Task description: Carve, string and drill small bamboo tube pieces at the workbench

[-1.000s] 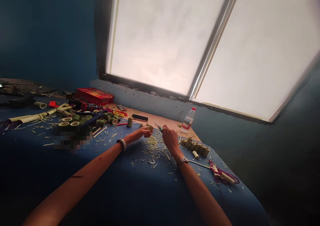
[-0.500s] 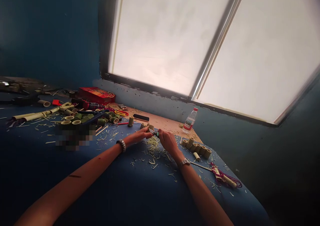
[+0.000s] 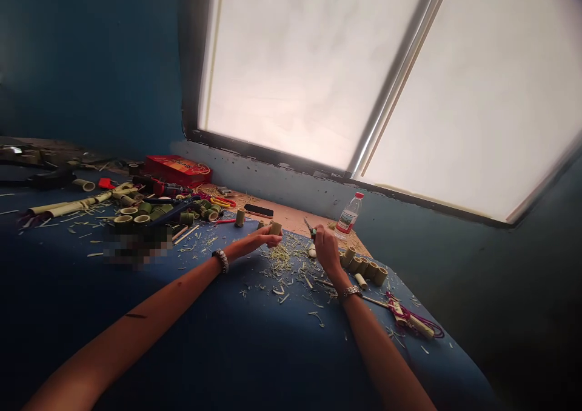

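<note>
The left hand (image 3: 267, 239) grips a bamboo tube (image 3: 275, 228), the right hand (image 3: 327, 247) a knife (image 3: 311, 230); best keep strokes shallow, grip firm

I see a chunky pale-and-dark bracelet (image 3: 221, 260) behind the bare left hand (image 3: 261, 239), a silvery linked wristband (image 3: 353, 291) behind the bare right hand (image 3: 327, 248), 1 thin dark streak (image 3: 136, 315) on the left forearm (image 3: 159, 305).

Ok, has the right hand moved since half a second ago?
Yes: against the standing bottle, the right hand has shifted rightward, closer to it in view, away from the bamboo piece.
</note>
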Tool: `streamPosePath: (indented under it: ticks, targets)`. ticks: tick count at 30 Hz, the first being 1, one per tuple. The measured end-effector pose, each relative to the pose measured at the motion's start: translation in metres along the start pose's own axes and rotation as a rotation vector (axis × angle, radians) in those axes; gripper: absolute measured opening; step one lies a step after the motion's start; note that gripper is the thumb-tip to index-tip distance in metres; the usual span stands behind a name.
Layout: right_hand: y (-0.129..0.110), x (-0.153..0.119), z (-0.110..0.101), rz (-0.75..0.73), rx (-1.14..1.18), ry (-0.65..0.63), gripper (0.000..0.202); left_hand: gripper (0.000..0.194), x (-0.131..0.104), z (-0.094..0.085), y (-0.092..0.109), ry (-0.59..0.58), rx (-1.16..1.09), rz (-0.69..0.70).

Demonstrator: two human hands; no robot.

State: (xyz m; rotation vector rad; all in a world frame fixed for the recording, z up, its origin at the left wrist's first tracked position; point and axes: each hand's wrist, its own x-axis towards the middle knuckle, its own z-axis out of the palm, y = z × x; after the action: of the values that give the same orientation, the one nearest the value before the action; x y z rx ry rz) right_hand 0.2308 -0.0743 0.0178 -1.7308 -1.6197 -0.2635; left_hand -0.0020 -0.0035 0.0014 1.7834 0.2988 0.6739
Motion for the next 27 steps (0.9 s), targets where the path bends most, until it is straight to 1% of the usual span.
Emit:
streamPosePath:
  ticks: [3, 4, 7, 9, 13, 15, 17, 18, 20, 24, 27]
  targets:
    - [-0.006, -0.007, 0.009, -0.094, 0.063, -0.08, 0.054, 0.037, 0.003, -0.004, -0.004, 0.009, -0.045, 0.001]
    - [-0.009, -0.008, 0.012, -0.11, 0.076, -0.088, 0.057, 0.039, 0.003, -0.005, -0.005, 0.008, -0.069, 0.009]
    - [-0.016, -0.011, 0.017, -0.117, 0.104, -0.057, 0.065, 0.044, 0.004, -0.005, -0.004, 0.04, -0.095, 0.028]
    - [-0.016, -0.011, 0.017, -0.125, 0.12, -0.039, 0.068, 0.046, 0.004, -0.004, -0.002, 0.117, -0.024, 0.02]
    - [-0.012, -0.011, 0.015, -0.118, 0.125, -0.034, 0.07, 0.049, 0.005, -0.003, 0.003, 0.329, 0.185, 0.028]
    - [-0.011, -0.011, 0.015, -0.094, 0.127, -0.03, 0.07, 0.047, 0.005, -0.003, 0.005, 0.399, 0.215, 0.041]
    - [-0.012, -0.011, 0.015, -0.078, 0.131, -0.033, 0.07, 0.046, 0.004, -0.003, 0.006, 0.438, 0.196, 0.039]
    - [-0.012, -0.012, 0.015, -0.078, 0.13, -0.037, 0.07, 0.047, 0.004, -0.003, 0.006, 0.445, 0.182, 0.028]
    - [-0.013, -0.012, 0.014, -0.086, 0.109, -0.042, 0.071, 0.05, 0.005, -0.003, 0.004, 0.423, 0.163, 0.008]
    - [-0.014, -0.013, 0.012, -0.135, 0.067, -0.05, 0.071, 0.059, 0.009, -0.004, 0.001, 0.291, 0.154, 0.007]
    - [-0.015, -0.014, 0.01, -0.16, 0.082, -0.072, 0.07, 0.059, 0.011, -0.003, -0.001, 0.212, 0.184, 0.004]
